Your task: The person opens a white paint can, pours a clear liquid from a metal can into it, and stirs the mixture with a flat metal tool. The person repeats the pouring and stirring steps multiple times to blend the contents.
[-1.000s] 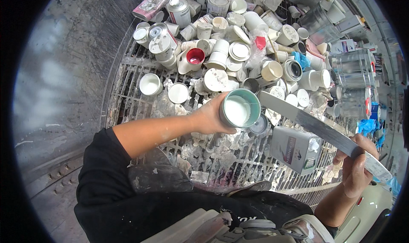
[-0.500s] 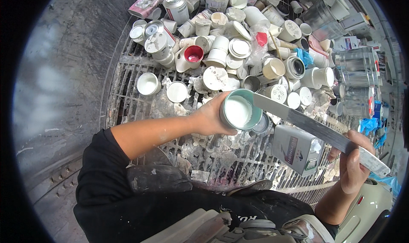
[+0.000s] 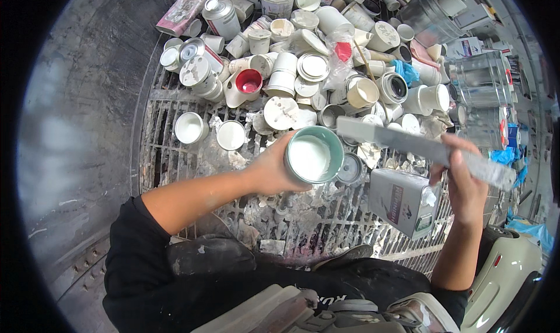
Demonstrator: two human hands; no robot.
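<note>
My left hand (image 3: 272, 168) is wrapped round a teal plastic cup (image 3: 335, 160) that is partly filled with white paint-like liquid (image 3: 310, 158). In my right hand (image 3: 466, 187) is a long, flat metal stirring stick (image 3: 402, 142), blurred by motion. Its far end is up and to the right of the cup's rim, apart from it. The stick's whitish near end sticks out past my fingers on the right. Beneath the stick, a rectangular metal can (image 3: 402, 204) with a white cap stands on the grating, touched by neither hand.
Heaped used cups, tubs and lids (image 3: 280, 76) cover the far side of a paint-crusted metal grating (image 3: 303, 216). Two white cups (image 3: 190, 127) stand left of the cup. A dark metal wall (image 3: 87, 99) rises at left; large clear-silver containers (image 3: 481, 76) line the right.
The stirring stick has come away from the cup's rim and lies flatter, my right hand shifting up and left. The cup appears slightly further left in view.
</note>
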